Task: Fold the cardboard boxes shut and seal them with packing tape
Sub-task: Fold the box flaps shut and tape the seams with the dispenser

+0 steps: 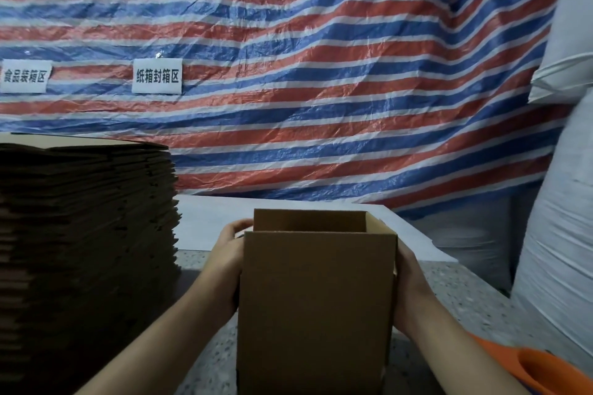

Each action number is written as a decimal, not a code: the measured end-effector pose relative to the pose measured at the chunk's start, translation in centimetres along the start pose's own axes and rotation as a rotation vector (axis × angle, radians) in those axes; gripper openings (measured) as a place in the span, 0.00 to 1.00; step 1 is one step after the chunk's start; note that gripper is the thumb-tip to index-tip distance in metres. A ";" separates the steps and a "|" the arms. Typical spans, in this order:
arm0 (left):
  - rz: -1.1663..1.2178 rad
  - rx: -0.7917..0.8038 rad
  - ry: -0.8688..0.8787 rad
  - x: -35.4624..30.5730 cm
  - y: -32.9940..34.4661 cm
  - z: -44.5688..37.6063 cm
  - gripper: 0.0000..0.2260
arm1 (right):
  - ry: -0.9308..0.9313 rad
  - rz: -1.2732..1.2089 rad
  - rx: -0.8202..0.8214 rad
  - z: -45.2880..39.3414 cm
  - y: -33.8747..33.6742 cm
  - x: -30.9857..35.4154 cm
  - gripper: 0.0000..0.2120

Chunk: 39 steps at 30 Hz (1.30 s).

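both hands, left hand [224, 253] and right hand [409, 282], grasp the sides of an upright corrugated cardboard box [316, 298] (top open) on a speckled stone table [465, 298].

Likely packing workshop: flat carton stack [86, 234], tarp wall [321, 58].

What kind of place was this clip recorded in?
Probably a makeshift packing area: a tall stack of flattened cartons on a speckled counter, a striped tarp with paper zone signs, and both hands holding an open cardboard box.
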State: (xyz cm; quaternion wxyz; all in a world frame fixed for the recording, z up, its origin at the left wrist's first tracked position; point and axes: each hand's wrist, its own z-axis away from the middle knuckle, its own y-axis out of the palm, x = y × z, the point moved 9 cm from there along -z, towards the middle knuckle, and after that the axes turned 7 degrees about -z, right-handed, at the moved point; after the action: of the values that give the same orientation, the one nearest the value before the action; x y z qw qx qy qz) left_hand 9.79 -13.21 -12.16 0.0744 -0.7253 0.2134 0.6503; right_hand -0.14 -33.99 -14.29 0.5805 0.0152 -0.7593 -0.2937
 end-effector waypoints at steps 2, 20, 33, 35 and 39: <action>0.032 0.003 0.026 -0.1 -0.3 0.0 0.20 | -0.005 -0.032 -0.020 0.1 0.0 0.6 0.24; -0.175 0.118 -0.068 -0.5 0.9 0.5 0.04 | 0.038 -0.030 0.050 -1.2 0.4 0.9 0.25; -0.251 0.410 -0.040 -0.9 1.4 0.4 0.23 | 0.124 0.089 0.001 -0.7 1.0 0.2 0.23; -0.258 0.408 -0.040 -0.9 1.6 0.5 0.21 | 0.143 0.186 0.049 -0.8 0.9 0.4 0.19; -0.254 0.225 -0.076 -0.1 1.3 0.2 0.20 | 0.143 0.307 0.051 -1.1 0.4 0.8 0.19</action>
State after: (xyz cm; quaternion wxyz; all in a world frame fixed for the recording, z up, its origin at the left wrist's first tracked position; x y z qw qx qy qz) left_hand 9.06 -14.24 -11.87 0.2446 -0.7085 0.1887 0.6345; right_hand 0.77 -34.40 -13.25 0.6703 -0.0654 -0.7168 -0.1803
